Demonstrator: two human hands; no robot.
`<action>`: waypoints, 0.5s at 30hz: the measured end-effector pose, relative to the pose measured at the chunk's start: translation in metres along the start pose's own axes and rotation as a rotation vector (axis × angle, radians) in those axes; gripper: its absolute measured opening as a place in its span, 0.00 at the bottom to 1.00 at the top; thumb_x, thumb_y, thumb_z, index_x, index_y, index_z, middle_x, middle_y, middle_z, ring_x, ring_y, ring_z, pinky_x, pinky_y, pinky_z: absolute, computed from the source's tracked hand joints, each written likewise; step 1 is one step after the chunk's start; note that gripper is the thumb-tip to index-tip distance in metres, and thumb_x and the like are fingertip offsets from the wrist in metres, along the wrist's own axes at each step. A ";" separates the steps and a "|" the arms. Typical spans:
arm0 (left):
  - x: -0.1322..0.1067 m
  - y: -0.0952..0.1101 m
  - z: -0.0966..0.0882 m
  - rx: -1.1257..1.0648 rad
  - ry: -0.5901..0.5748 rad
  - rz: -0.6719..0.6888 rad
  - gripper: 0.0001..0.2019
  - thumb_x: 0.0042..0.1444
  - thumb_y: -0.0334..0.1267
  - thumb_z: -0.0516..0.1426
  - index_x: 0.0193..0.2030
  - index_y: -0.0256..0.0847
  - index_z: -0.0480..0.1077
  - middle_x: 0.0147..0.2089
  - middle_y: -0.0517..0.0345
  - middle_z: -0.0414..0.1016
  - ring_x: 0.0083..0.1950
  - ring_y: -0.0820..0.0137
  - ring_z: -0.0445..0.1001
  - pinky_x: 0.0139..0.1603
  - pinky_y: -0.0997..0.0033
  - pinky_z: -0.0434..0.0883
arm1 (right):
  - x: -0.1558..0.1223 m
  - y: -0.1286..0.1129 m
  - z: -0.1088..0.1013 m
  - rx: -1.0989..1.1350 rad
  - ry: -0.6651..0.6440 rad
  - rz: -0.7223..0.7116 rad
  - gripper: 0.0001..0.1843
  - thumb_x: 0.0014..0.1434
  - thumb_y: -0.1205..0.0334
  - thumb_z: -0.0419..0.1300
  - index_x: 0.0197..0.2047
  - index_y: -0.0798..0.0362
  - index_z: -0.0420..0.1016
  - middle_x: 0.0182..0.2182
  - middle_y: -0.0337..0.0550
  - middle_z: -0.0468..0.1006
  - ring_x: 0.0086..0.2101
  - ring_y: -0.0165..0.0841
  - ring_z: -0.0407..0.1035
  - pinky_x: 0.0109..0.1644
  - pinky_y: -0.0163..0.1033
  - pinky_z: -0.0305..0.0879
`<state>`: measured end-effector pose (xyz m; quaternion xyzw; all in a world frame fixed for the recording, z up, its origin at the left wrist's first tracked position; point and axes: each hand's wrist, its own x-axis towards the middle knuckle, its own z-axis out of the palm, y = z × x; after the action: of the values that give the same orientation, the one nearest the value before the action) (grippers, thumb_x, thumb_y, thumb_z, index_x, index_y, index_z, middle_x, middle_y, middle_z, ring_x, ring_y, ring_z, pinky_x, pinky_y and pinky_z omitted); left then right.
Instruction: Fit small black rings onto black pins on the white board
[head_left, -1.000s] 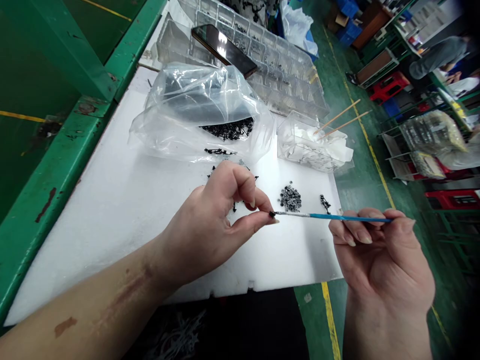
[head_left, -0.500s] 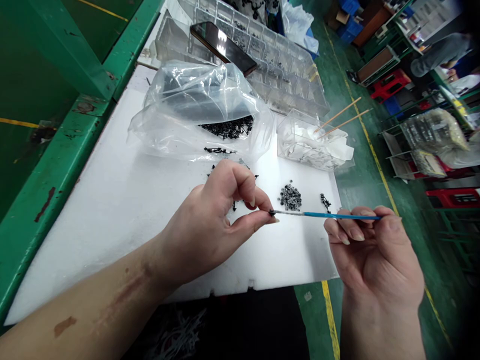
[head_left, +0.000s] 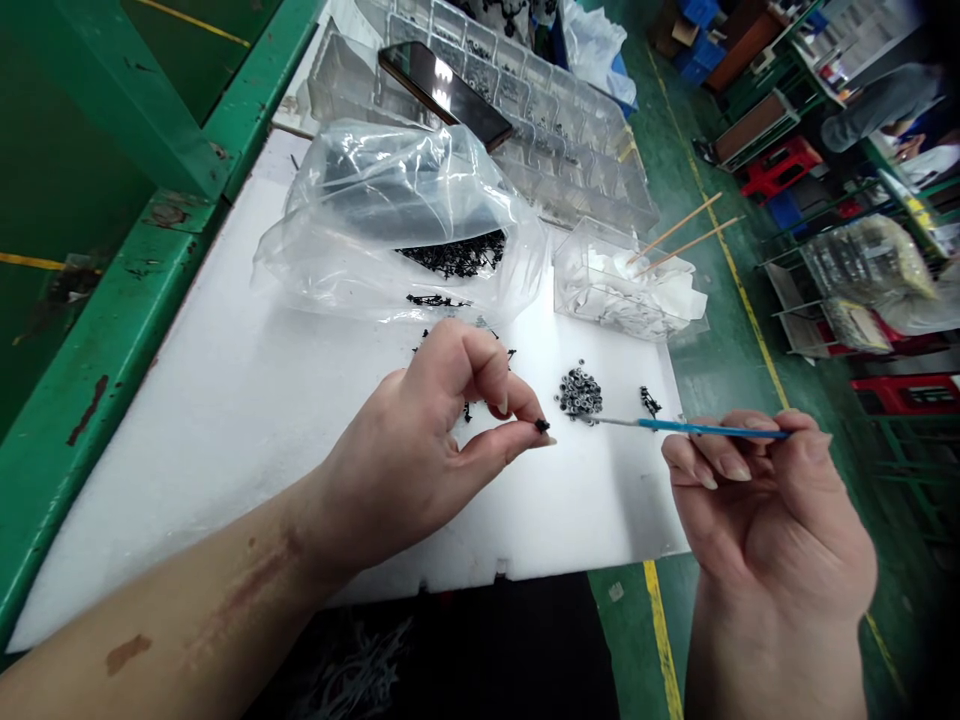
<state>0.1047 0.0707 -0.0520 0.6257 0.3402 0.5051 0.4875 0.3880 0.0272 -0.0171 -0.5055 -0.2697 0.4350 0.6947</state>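
Note:
My left hand [head_left: 427, 440] hovers over the white foam board [head_left: 247, 400], its thumb and forefinger pinched on a tiny black part [head_left: 541, 426]. My right hand [head_left: 757, 510] grips a thin blue-handled tool [head_left: 690, 428] that points left. The tool's tip lies just below a small heap of grey rings [head_left: 579, 391], a little right of the black part. Loose black parts [head_left: 450, 350] are scattered behind my left hand.
A clear plastic bag [head_left: 397, 220] with black parts spilling out lies at the back. A clear box [head_left: 622, 285] with white tissue and two wooden sticks stands at the right. Behind are compartment trays [head_left: 562, 130] with a phone [head_left: 446, 95] on top. A green frame [head_left: 112, 330] runs along the left.
The tool's tip has left the black part in my left fingers and drawn back to the right, toward the ring heap. My left hand has stayed put.

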 end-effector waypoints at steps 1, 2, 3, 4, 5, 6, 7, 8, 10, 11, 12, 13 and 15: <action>0.000 0.000 0.000 0.002 -0.001 0.005 0.21 0.67 0.26 0.67 0.45 0.51 0.58 0.42 0.67 0.83 0.45 0.68 0.85 0.50 0.60 0.81 | 0.006 -0.004 -0.002 0.023 0.008 -0.016 0.19 0.49 0.59 0.86 0.40 0.47 0.84 0.33 0.33 0.76 0.27 0.24 0.60 0.27 0.34 0.70; 0.000 0.000 0.000 0.007 -0.001 0.011 0.21 0.67 0.26 0.66 0.45 0.51 0.58 0.42 0.67 0.83 0.45 0.67 0.86 0.49 0.60 0.82 | 0.016 -0.007 -0.005 0.044 0.031 -0.035 0.19 0.50 0.60 0.86 0.40 0.47 0.83 0.33 0.32 0.75 0.27 0.24 0.61 0.27 0.33 0.70; 0.000 0.001 -0.001 0.016 0.001 0.021 0.20 0.67 0.26 0.66 0.44 0.51 0.58 0.42 0.67 0.84 0.44 0.67 0.86 0.47 0.60 0.82 | 0.028 -0.010 -0.008 0.058 0.070 -0.059 0.18 0.53 0.60 0.84 0.41 0.47 0.82 0.32 0.31 0.75 0.27 0.23 0.62 0.27 0.33 0.69; 0.000 0.001 -0.001 0.031 0.010 0.034 0.20 0.67 0.26 0.65 0.44 0.51 0.57 0.41 0.66 0.84 0.43 0.66 0.86 0.46 0.61 0.83 | 0.043 -0.013 -0.012 0.063 0.117 -0.082 0.17 0.55 0.60 0.83 0.41 0.48 0.81 0.32 0.30 0.74 0.26 0.23 0.62 0.27 0.32 0.68; 0.000 0.002 -0.001 0.054 0.018 0.040 0.19 0.67 0.26 0.63 0.44 0.51 0.57 0.41 0.65 0.85 0.43 0.66 0.86 0.44 0.62 0.83 | 0.059 -0.014 -0.016 0.057 0.181 -0.093 0.15 0.57 0.59 0.81 0.40 0.48 0.80 0.31 0.30 0.73 0.26 0.22 0.62 0.26 0.31 0.66; 0.000 0.001 -0.001 0.079 0.028 0.054 0.18 0.67 0.26 0.62 0.43 0.51 0.57 0.41 0.64 0.85 0.42 0.65 0.86 0.41 0.64 0.83 | 0.077 -0.013 -0.020 0.045 0.236 -0.114 0.15 0.59 0.57 0.80 0.40 0.49 0.79 0.31 0.30 0.74 0.24 0.21 0.61 0.23 0.29 0.62; 0.000 0.001 0.000 0.103 0.040 0.063 0.18 0.67 0.26 0.62 0.44 0.51 0.57 0.40 0.64 0.85 0.43 0.65 0.86 0.43 0.64 0.84 | 0.096 -0.012 -0.025 0.036 0.265 -0.109 0.14 0.61 0.58 0.78 0.41 0.51 0.78 0.31 0.31 0.74 0.24 0.22 0.61 0.23 0.29 0.60; 0.001 0.000 0.000 0.129 0.058 0.078 0.18 0.67 0.27 0.62 0.44 0.51 0.57 0.40 0.64 0.85 0.42 0.65 0.86 0.43 0.65 0.84 | 0.114 -0.009 -0.030 0.026 0.304 -0.102 0.13 0.63 0.60 0.77 0.40 0.52 0.77 0.32 0.32 0.75 0.24 0.22 0.62 0.22 0.29 0.59; 0.002 -0.003 0.000 0.153 0.073 0.104 0.17 0.67 0.27 0.62 0.43 0.51 0.57 0.39 0.65 0.85 0.41 0.66 0.86 0.37 0.70 0.83 | 0.145 -0.002 -0.038 0.008 0.378 -0.074 0.10 0.68 0.62 0.72 0.40 0.54 0.75 0.32 0.34 0.75 0.23 0.22 0.62 0.21 0.28 0.57; 0.003 -0.005 0.000 0.154 0.078 0.118 0.16 0.67 0.28 0.62 0.43 0.51 0.57 0.39 0.65 0.84 0.41 0.66 0.86 0.32 0.73 0.81 | 0.157 0.003 -0.042 0.001 0.408 -0.060 0.09 0.70 0.63 0.70 0.41 0.55 0.74 0.33 0.34 0.75 0.23 0.22 0.63 0.22 0.28 0.57; 0.003 -0.006 0.000 0.156 0.077 0.127 0.16 0.67 0.28 0.62 0.43 0.51 0.58 0.38 0.65 0.84 0.41 0.66 0.86 0.27 0.76 0.78 | 0.166 0.008 -0.045 -0.006 0.433 -0.045 0.08 0.72 0.62 0.69 0.42 0.56 0.75 0.33 0.35 0.75 0.24 0.22 0.63 0.22 0.27 0.58; 0.003 -0.008 0.000 0.158 0.078 0.132 0.16 0.66 0.28 0.62 0.43 0.51 0.58 0.38 0.64 0.84 0.41 0.66 0.86 0.24 0.77 0.75 | 0.173 0.013 -0.048 -0.013 0.452 -0.032 0.08 0.74 0.61 0.68 0.44 0.56 0.75 0.34 0.35 0.76 0.24 0.22 0.64 0.23 0.27 0.60; 0.003 -0.010 -0.001 0.177 0.069 0.124 0.16 0.67 0.28 0.62 0.43 0.51 0.58 0.38 0.64 0.85 0.41 0.65 0.86 0.21 0.78 0.73 | 0.180 0.020 -0.052 -0.028 0.481 -0.006 0.09 0.75 0.59 0.67 0.48 0.56 0.77 0.36 0.35 0.76 0.26 0.22 0.65 0.25 0.27 0.63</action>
<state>0.1051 0.0762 -0.0606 0.6682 0.3607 0.5236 0.3862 0.5098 0.1629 -0.0657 -0.6032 -0.1039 0.2964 0.7332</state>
